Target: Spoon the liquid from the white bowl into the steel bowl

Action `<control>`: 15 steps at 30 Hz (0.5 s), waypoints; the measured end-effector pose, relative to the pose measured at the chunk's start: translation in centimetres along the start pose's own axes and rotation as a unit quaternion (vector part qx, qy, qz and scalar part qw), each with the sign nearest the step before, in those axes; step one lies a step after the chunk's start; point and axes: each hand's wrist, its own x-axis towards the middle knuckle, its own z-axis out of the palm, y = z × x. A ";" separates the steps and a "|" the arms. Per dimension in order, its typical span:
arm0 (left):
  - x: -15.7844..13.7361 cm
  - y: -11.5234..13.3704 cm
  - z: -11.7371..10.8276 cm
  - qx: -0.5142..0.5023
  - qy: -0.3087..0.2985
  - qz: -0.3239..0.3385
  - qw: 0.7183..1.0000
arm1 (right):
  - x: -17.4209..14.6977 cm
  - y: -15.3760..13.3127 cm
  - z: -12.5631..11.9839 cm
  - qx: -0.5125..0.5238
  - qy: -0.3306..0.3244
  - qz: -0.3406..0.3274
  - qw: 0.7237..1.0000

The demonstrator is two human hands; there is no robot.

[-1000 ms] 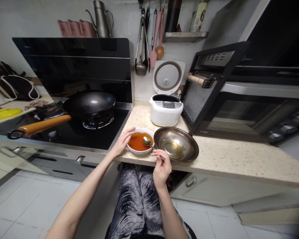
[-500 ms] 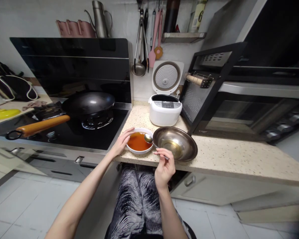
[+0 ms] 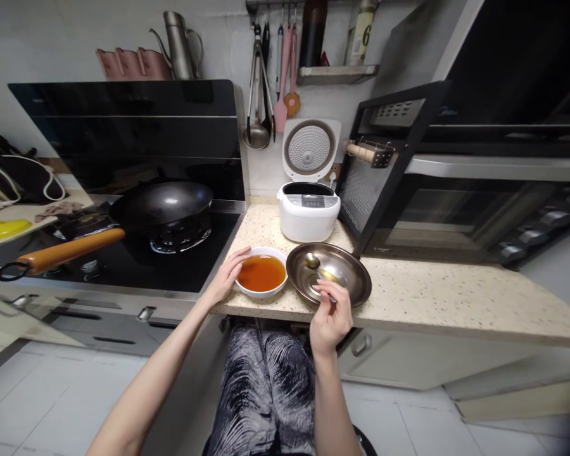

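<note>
A white bowl of clear reddish-brown liquid stands near the counter's front edge. My left hand holds its left side, fingers stretched along the rim. To the bowl's right sits a wide, shallow metal basin with a little yellowish liquid in its bottom. My right hand pinches the handle of a metal spoon, whose head is over the basin's left part. Whether the spoon touches the liquid there I cannot tell. My fingers hide part of the spoon's handle.
Behind the basin stands a white rice cooker with its lid raised. A black wok with a wooden handle sits on the stove at left. An oven stands at right. Utensils hang on the wall.
My right hand has moved right with the spoon, whose head went from over the white bowl to over the metal basin. My left hand stays at the bowl. The view has shifted slightly.
</note>
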 end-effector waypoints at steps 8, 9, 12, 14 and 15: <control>0.2 0.3 -0.1 0.007 0.001 0.002 1.000 | -0.6 0.7 -1.1 -0.016 -0.048 -0.022 0.998; 0.2 0.3 -0.1 0.008 0.000 0.003 1.000 | -0.6 0.8 -1.2 -0.018 -0.058 -0.023 0.998; 0.2 0.3 -0.1 0.013 0.003 0.005 1.000 | -0.6 1.2 -1.7 -0.026 -0.081 -0.030 0.996; 0.2 0.2 -0.1 0.018 0.005 0.007 1.000 | -0.5 1.3 -2.0 -0.033 -0.092 -0.038 0.995; 0.2 0.2 -0.1 0.021 0.005 0.006 1.000 | -0.5 1.4 -2.2 -0.035 -0.097 -0.042 0.994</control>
